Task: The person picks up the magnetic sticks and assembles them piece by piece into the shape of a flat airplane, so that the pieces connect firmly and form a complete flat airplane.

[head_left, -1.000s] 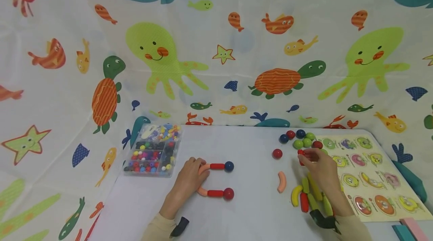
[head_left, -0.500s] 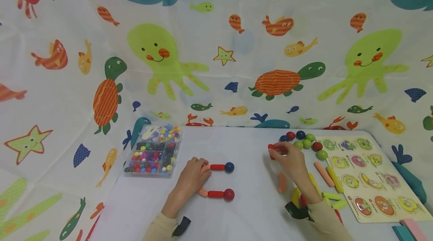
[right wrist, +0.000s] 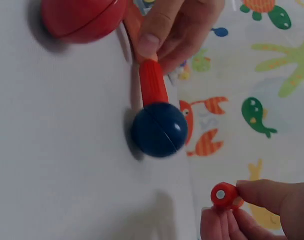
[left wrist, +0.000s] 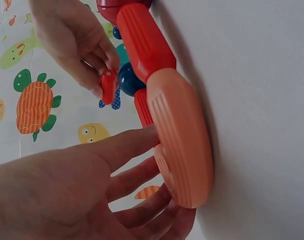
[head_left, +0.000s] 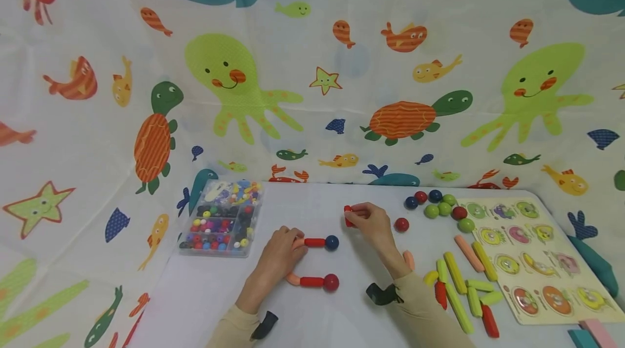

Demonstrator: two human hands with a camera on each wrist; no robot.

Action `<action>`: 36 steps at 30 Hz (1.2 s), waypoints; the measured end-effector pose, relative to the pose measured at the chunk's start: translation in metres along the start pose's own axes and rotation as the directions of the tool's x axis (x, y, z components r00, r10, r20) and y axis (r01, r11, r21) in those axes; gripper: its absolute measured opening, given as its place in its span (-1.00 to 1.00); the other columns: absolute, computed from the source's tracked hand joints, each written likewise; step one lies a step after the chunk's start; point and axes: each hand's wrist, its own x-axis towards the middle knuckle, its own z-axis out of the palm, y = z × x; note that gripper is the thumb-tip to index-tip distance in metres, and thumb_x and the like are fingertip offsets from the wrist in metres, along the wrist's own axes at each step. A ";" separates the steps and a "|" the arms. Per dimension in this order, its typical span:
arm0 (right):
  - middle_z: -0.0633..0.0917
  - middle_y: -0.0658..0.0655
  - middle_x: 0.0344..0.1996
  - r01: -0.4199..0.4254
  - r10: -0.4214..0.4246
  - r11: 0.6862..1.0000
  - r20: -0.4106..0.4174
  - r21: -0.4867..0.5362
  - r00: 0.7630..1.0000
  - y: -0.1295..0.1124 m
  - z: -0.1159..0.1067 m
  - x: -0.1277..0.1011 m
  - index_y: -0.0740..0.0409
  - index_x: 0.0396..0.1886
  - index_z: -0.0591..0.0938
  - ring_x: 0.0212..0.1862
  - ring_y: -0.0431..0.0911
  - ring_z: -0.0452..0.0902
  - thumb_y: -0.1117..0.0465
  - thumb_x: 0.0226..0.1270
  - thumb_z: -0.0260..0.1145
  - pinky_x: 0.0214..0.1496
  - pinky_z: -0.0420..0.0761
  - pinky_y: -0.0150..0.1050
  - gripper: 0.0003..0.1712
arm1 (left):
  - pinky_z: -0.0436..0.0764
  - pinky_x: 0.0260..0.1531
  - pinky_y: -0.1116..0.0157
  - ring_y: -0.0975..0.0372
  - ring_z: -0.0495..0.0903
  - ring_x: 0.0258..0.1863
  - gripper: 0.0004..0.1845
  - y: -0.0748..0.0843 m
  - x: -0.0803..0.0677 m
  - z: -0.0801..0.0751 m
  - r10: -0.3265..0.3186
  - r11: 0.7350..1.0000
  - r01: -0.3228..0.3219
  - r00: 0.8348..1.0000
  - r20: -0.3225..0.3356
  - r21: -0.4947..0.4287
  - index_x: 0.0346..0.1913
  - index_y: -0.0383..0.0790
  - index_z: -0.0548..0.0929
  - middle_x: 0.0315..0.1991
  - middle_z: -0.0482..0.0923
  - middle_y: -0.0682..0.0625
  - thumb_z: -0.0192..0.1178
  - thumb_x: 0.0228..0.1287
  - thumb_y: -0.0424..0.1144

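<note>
My left hand grips curved peach magnetic rods at the left ends of an assembled shape on the table. Two red rods extend rightward from it, apart from each other. One ends in a blue ball, the other in a dark red ball. Up and to the right of the blue ball, my right hand pinches a short red rod between thumb and fingers, above the table. A pale round end of that red rod shows in the right wrist view.
A compartment box of beads stands at the left. Loose blue, red and green balls lie at the back right, with yellow, green, red and peach rods nearer. A picture board lies at the far right beside coloured blocks.
My right hand has carried the red rod leftward from the loose balls to near the blue ball. The left hand and the assembled shape stay in place.
</note>
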 end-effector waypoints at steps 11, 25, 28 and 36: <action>0.74 0.14 -0.28 -0.038 0.038 0.999 -0.001 0.021 0.999 -0.004 0.029 -0.002 0.16 -0.04 0.71 -0.29 -0.06 0.60 0.06 0.31 0.46 -0.23 0.61 -0.31 -0.66 | 0.44 -0.35 0.34 0.21 0.43 -0.29 -0.71 0.002 -0.001 -0.001 0.049 0.998 -0.049 0.999 -0.001 0.026 -0.02 -0.22 0.69 -0.25 0.55 -0.05 0.44 0.25 -0.20; 0.74 0.11 -0.35 -0.019 0.019 1.000 -0.013 -0.022 1.000 0.001 0.043 -0.010 0.18 -0.10 0.73 -0.35 -0.09 0.59 0.06 0.31 0.46 -0.23 0.64 -0.29 -0.69 | 0.43 -0.36 0.37 0.22 0.42 -0.30 -0.71 0.000 -0.003 -0.001 0.043 0.999 -0.043 0.999 0.008 0.018 -0.02 -0.21 0.68 -0.27 0.53 -0.03 0.43 0.25 -0.22; 0.74 0.11 -0.35 -0.010 0.010 1.000 -0.008 -0.020 1.000 0.003 0.043 -0.012 0.18 -0.11 0.73 -0.36 -0.10 0.59 0.06 0.31 0.46 -0.24 0.65 -0.30 -0.69 | 0.44 -0.36 0.36 0.22 0.42 -0.30 -0.72 0.000 -0.004 -0.001 0.046 0.999 -0.046 0.999 0.010 0.019 -0.02 -0.21 0.68 -0.27 0.53 -0.03 0.43 0.25 -0.22; 0.73 0.10 -0.37 0.006 -0.006 1.000 -0.003 -0.005 1.000 0.003 0.043 -0.015 0.18 -0.13 0.73 -0.36 -0.09 0.58 0.07 0.31 0.46 -0.26 0.64 -0.30 -0.71 | 0.46 -0.35 0.36 0.22 0.43 -0.29 -0.72 0.000 -0.004 -0.001 0.064 0.998 -0.064 0.998 -0.002 0.022 -0.04 -0.21 0.68 -0.28 0.53 -0.03 0.44 0.24 -0.23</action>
